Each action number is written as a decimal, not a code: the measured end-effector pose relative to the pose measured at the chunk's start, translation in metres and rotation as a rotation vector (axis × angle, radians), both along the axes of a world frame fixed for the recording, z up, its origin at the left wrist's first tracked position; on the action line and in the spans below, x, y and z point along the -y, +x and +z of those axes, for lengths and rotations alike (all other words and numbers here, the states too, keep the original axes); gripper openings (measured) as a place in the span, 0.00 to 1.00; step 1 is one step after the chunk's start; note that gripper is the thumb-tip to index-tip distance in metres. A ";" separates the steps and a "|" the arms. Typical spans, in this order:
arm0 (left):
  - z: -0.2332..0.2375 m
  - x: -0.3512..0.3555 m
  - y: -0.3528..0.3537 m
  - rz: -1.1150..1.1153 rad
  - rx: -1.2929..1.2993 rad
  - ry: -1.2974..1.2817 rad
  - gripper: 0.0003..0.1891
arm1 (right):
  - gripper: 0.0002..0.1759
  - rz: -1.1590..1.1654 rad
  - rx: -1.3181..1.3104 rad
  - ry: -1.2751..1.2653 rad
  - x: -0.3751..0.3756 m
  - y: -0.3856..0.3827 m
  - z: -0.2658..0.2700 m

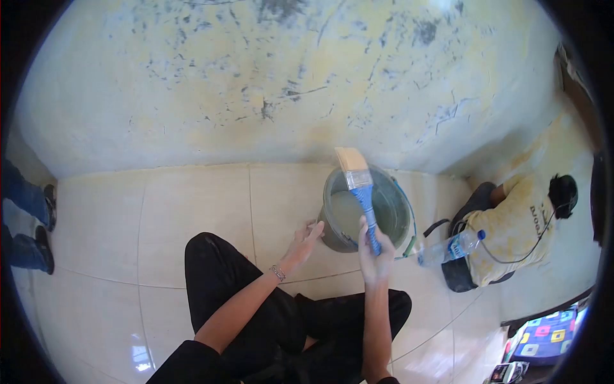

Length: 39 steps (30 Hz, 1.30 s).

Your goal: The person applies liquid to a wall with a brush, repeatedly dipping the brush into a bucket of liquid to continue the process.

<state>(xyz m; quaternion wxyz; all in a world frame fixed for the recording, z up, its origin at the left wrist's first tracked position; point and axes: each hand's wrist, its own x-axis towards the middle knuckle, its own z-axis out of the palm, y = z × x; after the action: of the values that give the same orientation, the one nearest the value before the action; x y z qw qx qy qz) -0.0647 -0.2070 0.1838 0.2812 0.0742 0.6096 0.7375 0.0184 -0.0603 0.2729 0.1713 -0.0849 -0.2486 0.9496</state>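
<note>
A wide paintbrush (362, 192) with pale bristles and a blue handle points up over a grey bucket (400, 217). My right hand (376, 256) is closed round the lower end of its handle. Cloudy, pale liquid (346, 214) shows inside the bucket, partly hidden by the brush. To the left of the bucket, my left hand (303, 246) has its fingers apart and holds nothing; its fingertips are close to the bucket's side. Whether they touch it I cannot tell.
A scuffed, patchy wall (288, 83) rises beyond the tiled floor (192, 211). At right are a plastic bottle (455, 248) and a crouching person (511, 230) facing the wall. Another person's legs (25, 217) stand at far left. Patterned cloth (543, 334) lies at lower right.
</note>
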 end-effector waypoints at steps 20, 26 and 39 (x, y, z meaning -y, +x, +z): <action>-0.011 -0.011 0.010 0.028 -0.131 -0.084 0.36 | 0.17 0.069 0.201 1.188 0.082 -0.174 0.104; -0.005 -0.009 0.010 0.079 -0.091 -0.057 0.39 | 0.17 0.015 -0.158 1.132 0.094 -0.238 0.153; 0.000 0.001 -0.005 0.112 0.256 0.647 0.36 | 0.12 0.230 0.665 1.023 0.090 -0.223 -0.087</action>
<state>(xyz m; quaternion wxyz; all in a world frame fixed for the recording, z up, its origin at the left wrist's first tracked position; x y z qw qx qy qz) -0.0697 -0.2076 0.1835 0.2765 0.0328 0.3073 0.9100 -0.2049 -0.1503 0.1864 0.0004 -0.2559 -0.7198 0.6452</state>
